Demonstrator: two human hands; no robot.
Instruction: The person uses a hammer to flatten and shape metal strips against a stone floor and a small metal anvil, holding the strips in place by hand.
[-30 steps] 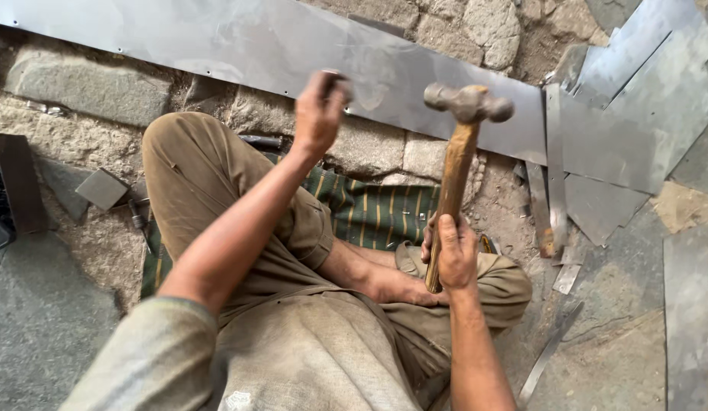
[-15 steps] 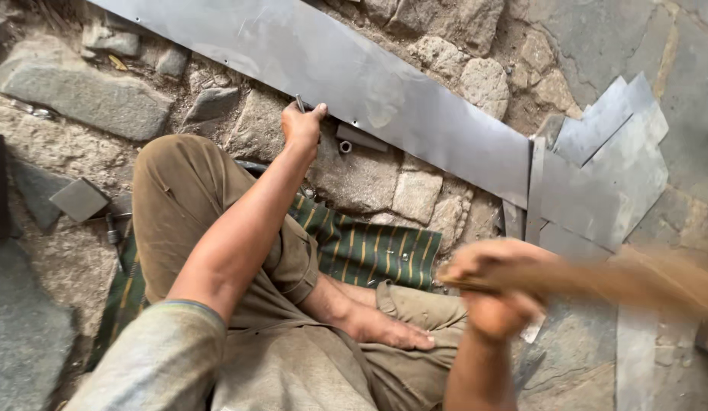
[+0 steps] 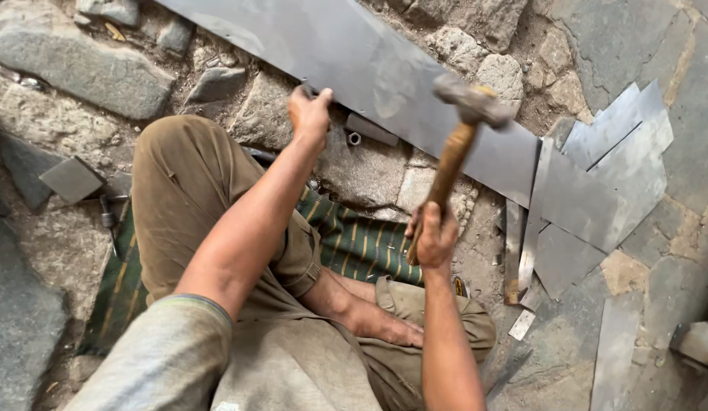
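While gripped, hammer over sheet

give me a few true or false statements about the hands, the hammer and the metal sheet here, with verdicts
1. The right hand grips a wooden-handled hammer with a grey metal head. True.
2. The left hand lies flat on the green striped cloth. False: it grips the near edge of the long grey metal sheet.
3. The hammer head is over the long sheet. True.
4. The person stands at a wooden workbench. False: the person sits on rough stone ground.
5. Smaller cut pieces of grey sheet metal lie to the right of the long sheet. True.
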